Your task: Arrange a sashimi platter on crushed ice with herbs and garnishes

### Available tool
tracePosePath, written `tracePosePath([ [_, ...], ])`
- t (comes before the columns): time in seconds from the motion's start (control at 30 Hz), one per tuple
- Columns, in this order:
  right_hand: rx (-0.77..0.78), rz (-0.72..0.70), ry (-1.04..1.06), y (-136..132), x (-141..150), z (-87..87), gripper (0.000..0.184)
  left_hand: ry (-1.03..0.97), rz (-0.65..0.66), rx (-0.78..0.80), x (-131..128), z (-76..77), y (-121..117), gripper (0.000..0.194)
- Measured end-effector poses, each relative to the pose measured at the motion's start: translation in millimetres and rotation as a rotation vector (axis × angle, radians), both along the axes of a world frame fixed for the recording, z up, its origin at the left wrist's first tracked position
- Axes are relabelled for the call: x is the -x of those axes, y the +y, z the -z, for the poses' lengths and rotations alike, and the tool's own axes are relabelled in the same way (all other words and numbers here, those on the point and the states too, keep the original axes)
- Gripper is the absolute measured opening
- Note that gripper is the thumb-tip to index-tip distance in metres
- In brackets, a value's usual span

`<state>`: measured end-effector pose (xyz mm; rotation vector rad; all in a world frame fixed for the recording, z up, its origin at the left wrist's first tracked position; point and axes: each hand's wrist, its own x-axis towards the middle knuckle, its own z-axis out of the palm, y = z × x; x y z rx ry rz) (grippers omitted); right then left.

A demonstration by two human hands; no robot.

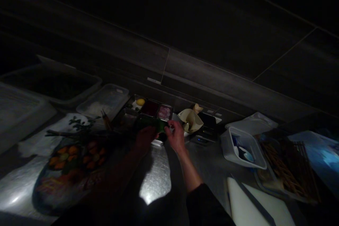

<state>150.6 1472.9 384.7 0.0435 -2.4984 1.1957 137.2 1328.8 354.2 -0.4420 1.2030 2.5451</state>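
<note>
Fingers [172, 125] of the right hand [176, 137] curl together, clamped on the edge of a glossy dark green piece [149, 124], too dim to identify, held above the stainless steel worktop [156, 180]. The left hand [145, 138] meets its near side, but shadow hides whether those fingers are apart or together. At far left, a translucent plastic tub [50, 83] holds dark contents. Below it, leafy sprigs [82, 123] lie on a white cloth [50, 137] beside a rounded platter [50, 190] of orange slices [63, 150]. Straight ahead, just beyond the green piece, a steel divided tray [124, 118] keeps a yellow round item [140, 102], dark red filling [149, 107] and pink pieces [164, 112] apart in separate compartments, all within easy reach of both hands. Further right stand a crumpled cream wrapper [189, 120] and a white plastic tub [242, 148] holding blue-and-white utensils [242, 152]. A white cutting board [254, 206] lies nearest, beside a tray of thin brown sticks [284, 167].
</note>
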Motion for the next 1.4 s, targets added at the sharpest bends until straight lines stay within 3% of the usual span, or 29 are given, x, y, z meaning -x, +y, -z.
tracePosePath([
  [0.1, -0.257, -0.124, -0.045, -3.5, -4.9, 4.8, 0.021, -0.002, 0.017, -0.026, -2.6, 7.1, 5.4, 0.017],
  [0.2, -0.293, -0.128, -0.102, -2.5, -0.1, 11.8, 0.021, 0.002, 0.008, -0.023, -2.1, 10.5, 10.4, 0.011],
  [0.33, -0.048, -0.171, -0.153, 9.0, 13.1, 24.1, 0.021, -0.038, -0.009, 0.018, 6.8, 19.3, 16.4, 0.010],
  [0.57, 0.405, -0.209, -0.411, 26.5, 25.8, 43.1, 0.030, -0.085, 0.012, 0.060, 11.3, 34.7, 19.6, 0.029],
  [0.8, 0.547, -0.175, -0.520, 28.2, 30.5, 56.9, 0.025, -0.095, 0.026, 0.085, 14.1, 42.6, 23.9, 0.040],
  [0.97, 0.729, 0.041, -0.451, 35.5, 34.4, 54.1, 0.033, -0.151, -0.084, 0.062, 15.6, 48.6, 16.8, 0.023],
  [1.17, 0.882, 0.199, -0.307, 40.6, 39.5, 48.0, 0.038, -0.166, -0.184, 0.030, 16.4, 52.1, 3.4, 0.026],
  [1.33, 0.905, 0.219, -0.241, 37.7, 39.2, 42.4, 0.040, -0.082, -0.172, 0.112, 18.9, 37.9, 8.1, 0.033],
  [1.4, 0.777, 0.238, -0.126, 35.6, 32.7, 34.2, 0.035, -0.006, -0.179, 0.165, 17.9, 24.6, 14.2, 0.044],
])
